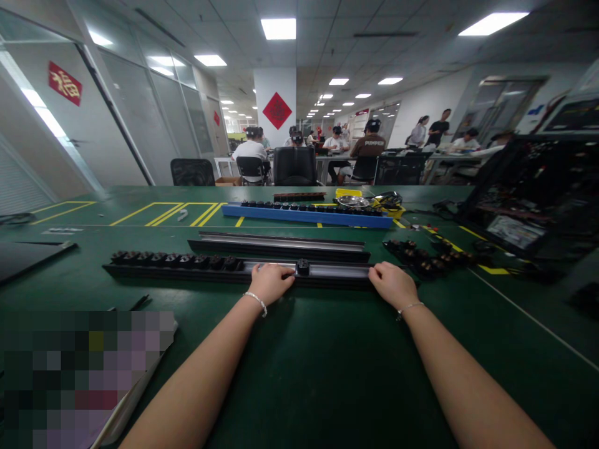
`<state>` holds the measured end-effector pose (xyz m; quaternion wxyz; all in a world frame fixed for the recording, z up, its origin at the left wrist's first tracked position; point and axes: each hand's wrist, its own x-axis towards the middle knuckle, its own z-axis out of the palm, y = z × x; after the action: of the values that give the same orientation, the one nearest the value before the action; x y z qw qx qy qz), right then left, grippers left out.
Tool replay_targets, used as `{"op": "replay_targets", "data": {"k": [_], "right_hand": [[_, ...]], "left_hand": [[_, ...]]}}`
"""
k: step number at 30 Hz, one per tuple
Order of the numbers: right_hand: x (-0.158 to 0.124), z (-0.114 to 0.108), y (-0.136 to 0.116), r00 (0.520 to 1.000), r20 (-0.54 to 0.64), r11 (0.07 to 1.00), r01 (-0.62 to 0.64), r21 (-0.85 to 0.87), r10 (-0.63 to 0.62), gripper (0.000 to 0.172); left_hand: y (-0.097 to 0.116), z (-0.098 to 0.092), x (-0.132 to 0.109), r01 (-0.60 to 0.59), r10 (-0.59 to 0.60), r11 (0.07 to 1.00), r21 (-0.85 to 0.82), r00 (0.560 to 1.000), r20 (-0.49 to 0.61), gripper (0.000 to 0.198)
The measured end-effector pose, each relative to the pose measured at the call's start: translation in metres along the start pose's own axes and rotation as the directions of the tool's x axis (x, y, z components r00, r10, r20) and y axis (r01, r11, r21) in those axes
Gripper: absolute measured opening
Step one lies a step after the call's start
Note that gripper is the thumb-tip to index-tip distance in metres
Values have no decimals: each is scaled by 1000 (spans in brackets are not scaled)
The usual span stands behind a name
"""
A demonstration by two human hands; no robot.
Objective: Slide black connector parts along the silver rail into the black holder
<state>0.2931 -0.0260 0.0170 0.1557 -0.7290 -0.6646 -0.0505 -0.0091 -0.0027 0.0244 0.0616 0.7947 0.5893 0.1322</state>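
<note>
A long black rail lies across the green table, with a row of black parts seated along its left half. One separate black part sits in the channel further right. My left hand grips the rail just left of that separate part, its fingers bent over the edge. My right hand is closed around the rail's right end. Behind it lies a second black rail with a bare channel. To the right is a pile of loose black parts.
Farther back is a blue rail holding black parts, with a metal dish near its right end. An open black case stands at the right. A dark flat object lies at the left. People sit at distant tables.
</note>
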Motion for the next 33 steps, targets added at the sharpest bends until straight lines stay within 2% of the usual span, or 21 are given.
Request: {"op": "replay_targets", "data": {"k": [11, 23, 28, 33], "right_hand": [[0, 1, 0, 999, -30, 1000, 11, 4, -11, 33], [1, 4, -5, 974, -193, 992, 115, -47, -122, 26], [0, 5, -14, 964, -233, 990, 140, 35, -128, 22], [-2, 8, -39, 970, -190, 957, 194, 215, -154, 20]], "left_hand": [[3, 4, -2, -26, 26, 1000, 6, 999, -22, 32], [5, 8, -6, -90, 91, 996, 20, 993, -69, 33], [5, 9, -7, -111, 113, 993, 27, 991, -76, 33], [7, 11, -8, -138, 141, 990, 33, 986, -88, 34]]}}
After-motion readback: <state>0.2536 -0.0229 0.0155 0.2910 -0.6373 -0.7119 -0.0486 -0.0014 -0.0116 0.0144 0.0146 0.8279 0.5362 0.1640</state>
